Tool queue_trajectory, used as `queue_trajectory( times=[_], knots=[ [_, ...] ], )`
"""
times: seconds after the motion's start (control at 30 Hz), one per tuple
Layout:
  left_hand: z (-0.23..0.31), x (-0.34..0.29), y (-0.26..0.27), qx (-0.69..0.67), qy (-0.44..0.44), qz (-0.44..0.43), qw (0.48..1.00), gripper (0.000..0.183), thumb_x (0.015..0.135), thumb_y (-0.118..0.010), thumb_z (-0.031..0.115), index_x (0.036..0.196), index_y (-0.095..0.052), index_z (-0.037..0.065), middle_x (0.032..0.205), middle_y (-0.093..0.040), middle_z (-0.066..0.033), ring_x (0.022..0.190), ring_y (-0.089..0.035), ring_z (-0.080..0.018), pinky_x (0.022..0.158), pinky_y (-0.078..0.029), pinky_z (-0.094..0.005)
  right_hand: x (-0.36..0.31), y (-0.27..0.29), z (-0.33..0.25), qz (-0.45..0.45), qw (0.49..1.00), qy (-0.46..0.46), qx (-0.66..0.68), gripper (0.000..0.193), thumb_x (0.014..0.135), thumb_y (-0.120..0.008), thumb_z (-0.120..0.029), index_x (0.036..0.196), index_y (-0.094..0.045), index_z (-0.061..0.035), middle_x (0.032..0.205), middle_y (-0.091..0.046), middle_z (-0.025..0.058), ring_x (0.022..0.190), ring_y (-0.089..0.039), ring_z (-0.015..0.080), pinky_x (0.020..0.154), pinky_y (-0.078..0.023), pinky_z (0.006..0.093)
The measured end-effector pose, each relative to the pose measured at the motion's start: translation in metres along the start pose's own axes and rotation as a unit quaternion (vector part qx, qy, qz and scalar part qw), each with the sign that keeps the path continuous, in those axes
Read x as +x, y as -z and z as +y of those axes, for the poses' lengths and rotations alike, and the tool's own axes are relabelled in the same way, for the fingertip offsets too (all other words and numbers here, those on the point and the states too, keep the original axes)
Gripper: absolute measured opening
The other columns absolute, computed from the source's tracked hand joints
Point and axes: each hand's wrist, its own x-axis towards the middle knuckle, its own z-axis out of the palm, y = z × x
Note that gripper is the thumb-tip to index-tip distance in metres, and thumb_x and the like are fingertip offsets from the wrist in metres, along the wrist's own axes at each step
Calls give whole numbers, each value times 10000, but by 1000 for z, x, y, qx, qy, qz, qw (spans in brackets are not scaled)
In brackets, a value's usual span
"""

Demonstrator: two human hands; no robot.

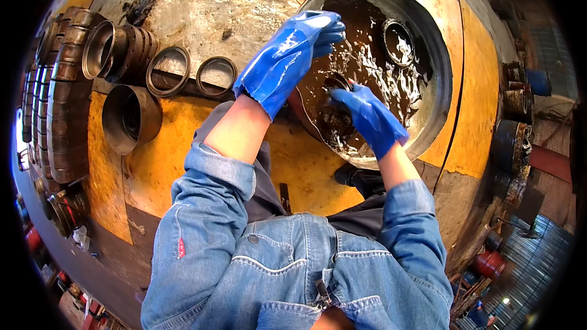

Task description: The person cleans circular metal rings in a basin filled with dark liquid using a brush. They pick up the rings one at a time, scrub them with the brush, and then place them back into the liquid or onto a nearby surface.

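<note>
Both my hands wear wet blue rubber gloves over a wide round metal basin (445, 79) of dark, oily-looking liquid. My left hand (292, 49) is above the basin's left side, its fingers pressed together and curled; whatever may be in them is hidden. Lower in the basin, my right hand (370, 116) has its fingers closed at the edge of a dark metal ring (336, 80), partly in the liquid. Another metal ring (398, 43) lies in the liquid towards the far right side.
Left of the basin stand two metal rings (168, 71) (216, 76), a wide metal sleeve (131, 119) and a row of ring-shaped parts (131, 54). Stacked metal cylinders (68, 98) line the far left. Worn yellow boards (474, 85) lie under and beside the basin.
</note>
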Motion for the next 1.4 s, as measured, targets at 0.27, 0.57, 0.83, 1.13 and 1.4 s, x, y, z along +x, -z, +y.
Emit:
queue_trajectory(
  times=[0.27, 0.57, 0.83, 1.13, 1.4],
  knots=[
    [-1, 1, -8, -22, 45, -32, 998, 493, 1069, -585, 431, 1407, -600, 73, 1295, -719, -125, 1051, -735, -200, 844, -602, -304, 0, -19, 47, -52, 969, -87, 225, 370, 925, -761, -281, 1188, -753, -21, 1015, -745, 24, 915, -651, 126, 868, -512, 300],
    [-13, -33, -7, 208, -40, -32, 977, 552, 1055, -580, 471, 1472, -614, 111, 1545, -550, -107, 1402, -525, -329, 1162, -430, -438, 13, -17, 25, 120, 972, 202, -31, 358, 1011, -506, 8, 1266, -738, -87, 1101, -774, 192, 1013, -739, 359, 919, -571, 429],
    [-100, 5, 19, 124, 44, -155, 979, 531, 1044, -632, 361, 1492, -583, 80, 1347, -588, -146, 1197, -582, -272, 1018, -497, -404, 3, -44, 18, -82, 964, -36, 250, 376, 920, -726, -273, 1153, -703, 22, 1018, -762, 116, 913, -710, 201, 846, -555, 367],
    [-122, -5, 8, 51, 148, -33, 987, 349, 1047, -547, 268, 1284, -651, 33, 1194, -750, -139, 1012, -719, -237, 860, -565, -407, -24, 20, 29, 65, 988, -86, -112, 439, 891, -732, -420, 1113, -764, -42, 1073, -775, 184, 1039, -749, 345, 936, -590, 393],
    [-122, 2, 15, 38, 169, -56, 983, 355, 1049, -571, 268, 1282, -649, 11, 1205, -745, -157, 1010, -732, -250, 879, -566, -402, 68, 1, 47, -175, 856, -224, -432, 505, 650, -938, -297, 1125, -825, -166, 1095, -798, 72, 1035, -773, 295, 827, -626, 523]
  ],
)
